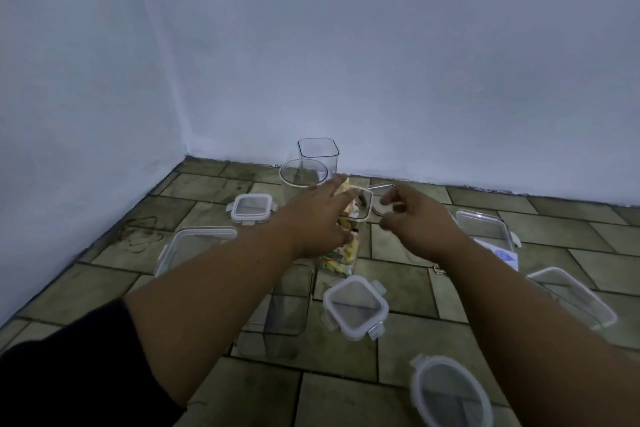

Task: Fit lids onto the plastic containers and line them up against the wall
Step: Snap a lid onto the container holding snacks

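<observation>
A tall square container (341, 255) with colourful contents stands on the tiled floor at the centre, its top open. My left hand (317, 217) grips its upper side, fingers reaching along the rim. My right hand (420, 220) is just right of the opening, its finger and thumb curled on what looks like a small clear lid (378, 199), held tilted beside the rim. Much of this lid is hard to make out. Behind them an empty round container (301, 174) and an empty square container (318, 152) stand near the wall (381, 80).
Loose lids lie around: a small square one (251, 208) at the left, a square one (355, 308) and a round one (450, 392) in front, rectangular ones (483, 227) (573, 298) at the right. Clear rectangular containers (192, 246) (282, 308) sit at the left. A paper (504, 256) lies right.
</observation>
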